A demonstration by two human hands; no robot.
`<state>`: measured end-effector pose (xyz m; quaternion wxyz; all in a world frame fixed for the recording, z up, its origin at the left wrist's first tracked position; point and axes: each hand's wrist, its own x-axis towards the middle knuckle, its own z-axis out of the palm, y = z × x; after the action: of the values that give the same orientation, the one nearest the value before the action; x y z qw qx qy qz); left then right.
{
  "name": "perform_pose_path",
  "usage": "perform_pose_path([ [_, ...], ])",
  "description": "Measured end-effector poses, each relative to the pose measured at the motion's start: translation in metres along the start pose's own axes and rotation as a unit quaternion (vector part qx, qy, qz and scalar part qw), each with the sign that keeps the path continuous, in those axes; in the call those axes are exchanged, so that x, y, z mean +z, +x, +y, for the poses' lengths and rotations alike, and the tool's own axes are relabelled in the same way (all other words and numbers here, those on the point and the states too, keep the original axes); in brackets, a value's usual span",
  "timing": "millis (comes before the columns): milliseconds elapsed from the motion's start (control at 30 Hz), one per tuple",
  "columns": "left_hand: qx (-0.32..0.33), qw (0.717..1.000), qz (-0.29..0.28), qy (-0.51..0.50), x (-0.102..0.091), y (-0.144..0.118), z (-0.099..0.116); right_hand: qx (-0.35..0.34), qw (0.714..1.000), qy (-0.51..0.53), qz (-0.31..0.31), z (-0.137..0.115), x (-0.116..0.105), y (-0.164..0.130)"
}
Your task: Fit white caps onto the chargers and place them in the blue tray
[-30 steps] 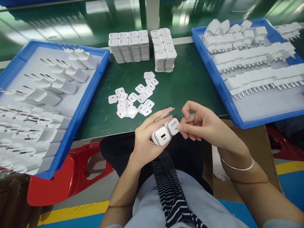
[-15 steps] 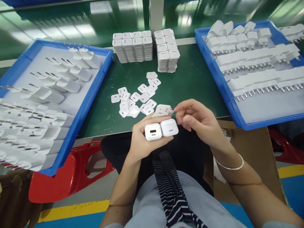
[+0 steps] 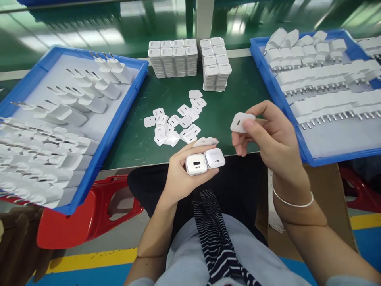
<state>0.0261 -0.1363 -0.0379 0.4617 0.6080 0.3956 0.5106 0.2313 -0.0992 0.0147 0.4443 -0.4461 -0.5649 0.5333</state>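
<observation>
My left hand [image 3: 181,174] is closed around two white charger plugs held side by side above my lap. The left charger [image 3: 196,164] shows a dark port above a narrow slot, and the right charger [image 3: 214,158] shows one slot. Several thin white cover plates [image 3: 205,142] rest on top of the fingers of that hand. To the right and a little higher, my right hand [image 3: 262,135] pinches one white cover plate [image 3: 240,122] with a slot in it, between thumb and fingers. Loose cover plates [image 3: 174,120] lie scattered on the green table [image 3: 127,153] beyond my hands.
Two stacks of white plates, a left stack [image 3: 173,59] and a right stack [image 3: 214,65], stand at the back. A blue tray [image 3: 125,99] of pronged chargers is at left, another blue tray [image 3: 279,95] of chargers at right. A red stool [image 3: 68,222] stands lower left.
My right hand has moved up and right, away from the left hand, with one cover plate from the pile there. The left hand still holds the two chargers.
</observation>
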Motion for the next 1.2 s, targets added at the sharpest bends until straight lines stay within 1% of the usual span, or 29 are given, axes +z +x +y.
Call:
perform_pose_path([
  [67, 0.003, 1.000, 0.003, 0.003, -0.001, 0.001, 0.002, -0.012, 0.999, -0.032, -0.007, -0.006, -0.003, -0.004],
  [133, 0.010, 1.000, 0.002, 0.014, -0.001, 0.004, 0.005, -0.031, 0.996, -0.077, -0.027, -0.011, -0.005, -0.006],
  [233, 0.033, 0.998, -0.005, 0.046, -0.002, 0.008, 0.009, -0.053, 0.983, -0.152, -0.090, -0.018, -0.007, -0.005],
  [300, 0.048, 0.997, -0.017, 0.064, -0.002, 0.011, 0.010, -0.055, 0.973, -0.179, -0.136, -0.022, -0.007, -0.003],
  [400, 0.039, 0.996, -0.038, 0.073, -0.001, 0.014, 0.012, -0.042, 0.967, -0.164, -0.190, -0.027, -0.003, 0.002],
  [500, 0.009, 0.997, -0.050, 0.050, 0.000, 0.013, 0.013, -0.031, 0.962, -0.126, -0.242, -0.029, 0.000, 0.007],
  [567, 0.003, 0.998, -0.059, 0.032, 0.000, 0.013, 0.013, -0.023, 0.955, -0.126, -0.268, -0.030, 0.002, 0.009],
  [667, 0.007, 0.998, -0.062, 0.022, -0.001, 0.011, 0.013, -0.007, 0.948, -0.142, -0.284, -0.030, 0.004, 0.012],
  [867, 0.013, 0.998, -0.060, 0.025, -0.001, 0.010, 0.010, -0.001, 0.945, -0.143, -0.296, -0.025, 0.007, 0.013],
  [1200, 0.016, 0.998, -0.061, 0.032, 0.002, 0.010, 0.013, -0.034, 0.932, -0.181, -0.314, -0.029, 0.009, 0.015],
])
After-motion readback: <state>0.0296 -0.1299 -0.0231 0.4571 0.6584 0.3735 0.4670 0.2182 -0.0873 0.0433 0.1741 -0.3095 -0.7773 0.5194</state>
